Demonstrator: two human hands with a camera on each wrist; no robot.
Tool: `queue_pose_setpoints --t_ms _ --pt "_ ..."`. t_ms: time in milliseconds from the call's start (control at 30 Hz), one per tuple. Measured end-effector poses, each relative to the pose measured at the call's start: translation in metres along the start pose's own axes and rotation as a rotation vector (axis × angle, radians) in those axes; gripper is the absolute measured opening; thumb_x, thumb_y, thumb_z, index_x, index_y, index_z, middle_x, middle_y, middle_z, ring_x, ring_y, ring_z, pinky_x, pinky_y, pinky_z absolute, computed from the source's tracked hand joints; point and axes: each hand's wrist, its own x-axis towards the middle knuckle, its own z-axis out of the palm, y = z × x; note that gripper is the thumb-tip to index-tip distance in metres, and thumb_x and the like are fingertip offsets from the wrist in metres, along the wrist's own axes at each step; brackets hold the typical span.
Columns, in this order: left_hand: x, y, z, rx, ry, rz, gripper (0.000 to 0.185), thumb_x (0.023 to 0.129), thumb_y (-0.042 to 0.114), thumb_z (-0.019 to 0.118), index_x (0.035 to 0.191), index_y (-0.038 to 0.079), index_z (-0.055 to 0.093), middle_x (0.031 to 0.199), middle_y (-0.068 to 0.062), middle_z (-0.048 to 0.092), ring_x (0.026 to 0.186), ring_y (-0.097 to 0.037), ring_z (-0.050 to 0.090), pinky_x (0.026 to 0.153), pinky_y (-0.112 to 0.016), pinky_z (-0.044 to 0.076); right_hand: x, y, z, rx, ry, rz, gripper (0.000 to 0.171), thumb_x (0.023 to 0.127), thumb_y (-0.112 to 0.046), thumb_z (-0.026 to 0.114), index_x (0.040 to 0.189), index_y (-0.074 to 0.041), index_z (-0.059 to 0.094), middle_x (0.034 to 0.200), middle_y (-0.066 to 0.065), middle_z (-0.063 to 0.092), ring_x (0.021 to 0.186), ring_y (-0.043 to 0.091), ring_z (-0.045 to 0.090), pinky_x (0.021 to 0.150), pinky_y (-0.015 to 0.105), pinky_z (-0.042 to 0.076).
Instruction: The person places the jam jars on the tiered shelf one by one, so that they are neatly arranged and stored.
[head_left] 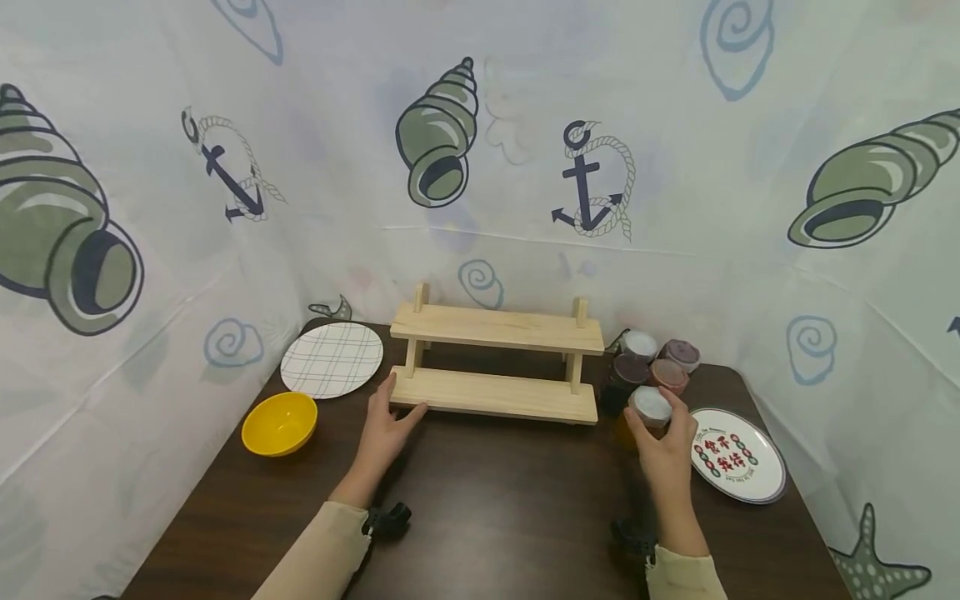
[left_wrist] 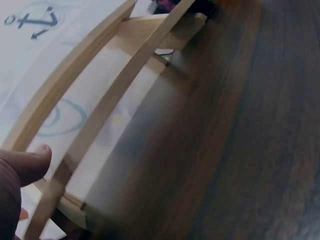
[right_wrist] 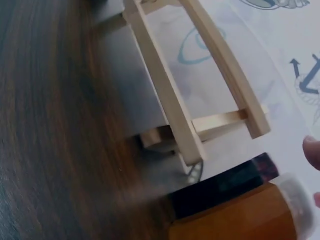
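A two-tier wooden shelf [head_left: 497, 362] stands at the back of the dark table [head_left: 487, 500]. My left hand [head_left: 386, 425] rests against the lower tier's left end, thumb and fingers on the wood; the left wrist view shows the shelf [left_wrist: 105, 107] and my thumb [left_wrist: 25, 167]. My right hand [head_left: 663, 446] grips an orange jar with a white lid [head_left: 647, 412] just right of the shelf. In the right wrist view the jar [right_wrist: 250, 212] lies at the bottom, beside the shelf's end [right_wrist: 190, 145].
Several more lidded jars [head_left: 656, 362] cluster behind the held one. A white plate with red characters [head_left: 738, 457] lies at the right, a checked plate [head_left: 332, 358] and a yellow bowl [head_left: 280, 423] at the left. Patterned curtains close off three sides.
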Motion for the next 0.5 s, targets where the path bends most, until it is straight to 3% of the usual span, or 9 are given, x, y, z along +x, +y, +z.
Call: queue_pose_setpoints --t_ms 200,367,500 --pt "0.004 -0.012 -0.001 -0.225 -0.01 -0.013 0.099 0.1 0.019 0.083 0.174 0.011 0.019 0.179 -0.023 0.019 0.165 -0.044 0.027 0.13 -0.064 0.031 0.0 0.016 0.006 0.155 -0.021 0.132 0.078 0.101 -0.037 0.081 0.167 -0.025 0.039 0.163 0.014 0.033 0.151 0.031 0.039 0.124 0.053 0.037" --pt "0.006 -0.016 -0.003 -0.284 0.007 -0.024 0.097 0.1 0.015 0.083 0.174 0.01 0.02 0.18 -0.019 0.021 0.167 -0.038 0.027 0.132 -0.061 0.03 -0.001 0.024 0.009 0.224 -0.061 0.198 0.084 0.102 -0.031 0.08 0.17 -0.027 0.031 0.172 0.013 0.024 0.159 0.033 0.027 0.129 0.06 0.027" --pt "0.011 -0.017 0.0 -0.295 0.018 -0.034 0.095 0.1 0.016 0.082 0.173 0.01 0.022 0.18 -0.019 0.023 0.165 -0.037 0.031 0.13 -0.058 0.033 0.002 0.028 0.011 0.226 -0.078 0.179 0.087 0.102 -0.029 0.08 0.171 -0.026 0.027 0.175 0.014 0.022 0.16 0.035 0.025 0.131 0.062 0.024"
